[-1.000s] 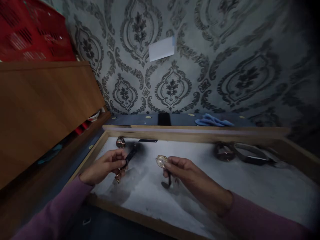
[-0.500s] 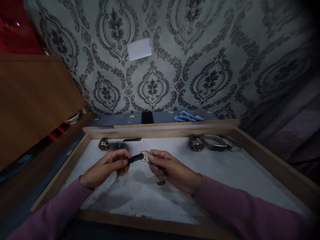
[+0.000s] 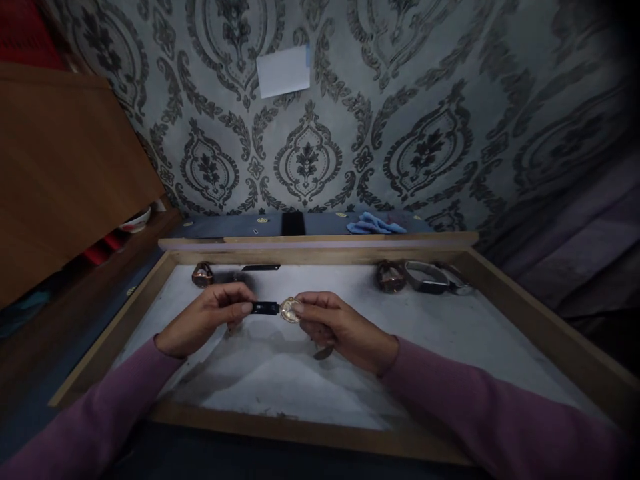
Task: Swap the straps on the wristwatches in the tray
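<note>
A wristwatch with a round gold-rimmed face (image 3: 290,310) and a black strap (image 3: 265,308) is held level above the white bottom of a wooden tray (image 3: 240,430). My left hand (image 3: 213,315) is closed, pinching the strap between thumb and fingers. My right hand (image 3: 345,327) is closed on the watch case, its thumb at the right edge of the face. A dark strap end (image 3: 323,353) hangs below my right fingers. The part of the strap inside my right hand is hidden.
Another watch (image 3: 203,274) and a thin black strip (image 3: 261,267) lie at the tray's back left. More watches (image 3: 391,276) stand at the back right. Beyond the rim are a blue cloth (image 3: 375,224) and a patterned wall. A wooden cabinet (image 3: 70,173) stands left.
The watch face has turned more toward the camera, and the strap now lies straighter and flatter between my hands. The camera view has shifted slightly, moving the wall card and tray up in view.
</note>
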A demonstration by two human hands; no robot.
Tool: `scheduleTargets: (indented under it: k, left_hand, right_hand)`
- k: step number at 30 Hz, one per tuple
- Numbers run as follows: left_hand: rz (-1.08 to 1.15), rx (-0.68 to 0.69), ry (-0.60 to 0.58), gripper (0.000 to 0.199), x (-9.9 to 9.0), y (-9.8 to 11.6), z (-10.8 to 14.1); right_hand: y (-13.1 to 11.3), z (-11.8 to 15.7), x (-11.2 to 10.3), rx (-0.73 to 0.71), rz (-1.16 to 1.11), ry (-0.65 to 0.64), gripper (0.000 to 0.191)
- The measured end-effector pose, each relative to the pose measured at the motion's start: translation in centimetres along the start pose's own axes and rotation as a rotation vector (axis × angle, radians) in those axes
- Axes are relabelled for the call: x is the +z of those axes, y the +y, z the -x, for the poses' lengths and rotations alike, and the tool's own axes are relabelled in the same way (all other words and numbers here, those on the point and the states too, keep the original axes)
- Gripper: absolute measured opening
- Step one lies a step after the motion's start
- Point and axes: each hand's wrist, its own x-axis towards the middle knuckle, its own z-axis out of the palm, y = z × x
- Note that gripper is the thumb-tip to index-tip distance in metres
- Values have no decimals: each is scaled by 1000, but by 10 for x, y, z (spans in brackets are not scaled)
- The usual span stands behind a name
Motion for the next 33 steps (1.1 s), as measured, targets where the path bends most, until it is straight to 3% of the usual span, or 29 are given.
scheduleTargets:
  k: [23,33]
  left_hand:
    - [-98,-37,-55,23,5,-7,2]
    - [-203,-35,-40,26,16,0,2]
  right_hand:
    - [2,1,3,54,21,-53,31]
    - [6,0,7,14,60,31,28]
